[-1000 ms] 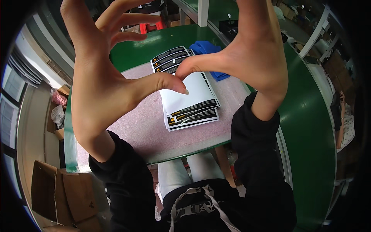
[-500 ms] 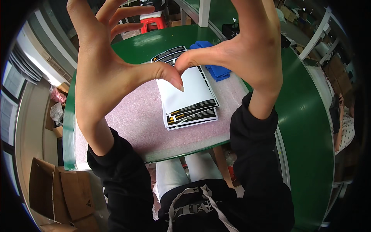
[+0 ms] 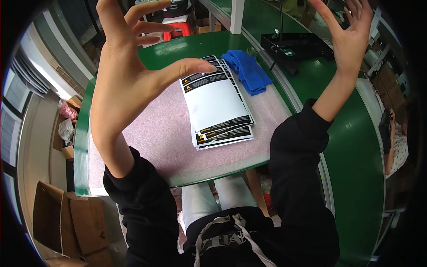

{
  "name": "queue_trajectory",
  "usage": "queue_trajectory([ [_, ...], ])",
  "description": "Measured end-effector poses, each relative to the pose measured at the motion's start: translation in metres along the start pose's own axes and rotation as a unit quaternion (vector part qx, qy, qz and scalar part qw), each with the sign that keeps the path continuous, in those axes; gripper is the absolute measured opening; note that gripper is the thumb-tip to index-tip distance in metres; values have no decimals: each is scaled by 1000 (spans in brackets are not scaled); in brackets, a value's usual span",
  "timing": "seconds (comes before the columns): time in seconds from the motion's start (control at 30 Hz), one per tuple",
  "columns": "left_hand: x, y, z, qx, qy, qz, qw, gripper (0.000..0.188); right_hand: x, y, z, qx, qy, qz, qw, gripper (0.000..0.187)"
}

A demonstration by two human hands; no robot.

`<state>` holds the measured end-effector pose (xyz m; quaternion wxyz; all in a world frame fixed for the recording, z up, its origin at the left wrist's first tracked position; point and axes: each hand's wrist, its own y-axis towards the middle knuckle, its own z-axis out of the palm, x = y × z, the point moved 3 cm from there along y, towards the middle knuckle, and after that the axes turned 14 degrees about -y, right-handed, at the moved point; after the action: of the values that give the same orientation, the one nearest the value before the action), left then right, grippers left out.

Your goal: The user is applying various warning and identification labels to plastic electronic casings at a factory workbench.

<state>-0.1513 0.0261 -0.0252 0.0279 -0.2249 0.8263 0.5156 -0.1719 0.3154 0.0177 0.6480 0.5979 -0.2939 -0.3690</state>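
My left hand (image 3: 126, 73) is raised over the table, its thumb stretched to the right and its fingers curved apart, holding nothing. Beneath that thumb, as I see it, lies a stack of printed sheets (image 3: 216, 106), white with black bands and small yellow warning triangles; its edges are uneven. Up at the far right, my right hand (image 3: 351, 42) is raised with thumb and fingers spread, nothing in it. A crumpled blue cloth (image 3: 249, 73) lies just right of the stack. Both hands are apart from the sheets and the cloth.
Pink foam sheeting (image 3: 151, 138) covers much of the green table (image 3: 178, 46). A black device (image 3: 298, 46) stands on the green surface at the right, beyond a metal rail. Behind the table is a red stool (image 3: 180, 31). Open cardboard boxes (image 3: 49, 218) sit at lower left.
My right hand has moved away from the left one, up and to the right, uncovering the blue cloth and black device. The thumbs no longer meet. My left hand has shifted slightly.
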Motion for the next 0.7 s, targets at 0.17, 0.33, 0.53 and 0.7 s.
queue_trajectory([
  [0.17, 17, -8, -20, -1, 34, -171, 985, 115, -174, -79, 8, 179, -198, 235, 935, 100],
  [0.33, 17, -20, -28, 92, 17, -324, 942, 101, -238, -205, 60, 467, -194, 356, 786, 108],
  [0.53, -7, -17, -21, 161, -13, -364, 917, 106, -208, -227, 94, 513, -222, 309, 770, 98],
  [0.7, -28, -24, -5, 95, -36, -313, 944, 104, -194, -224, 77, 501, -330, 254, 759, 91],
])
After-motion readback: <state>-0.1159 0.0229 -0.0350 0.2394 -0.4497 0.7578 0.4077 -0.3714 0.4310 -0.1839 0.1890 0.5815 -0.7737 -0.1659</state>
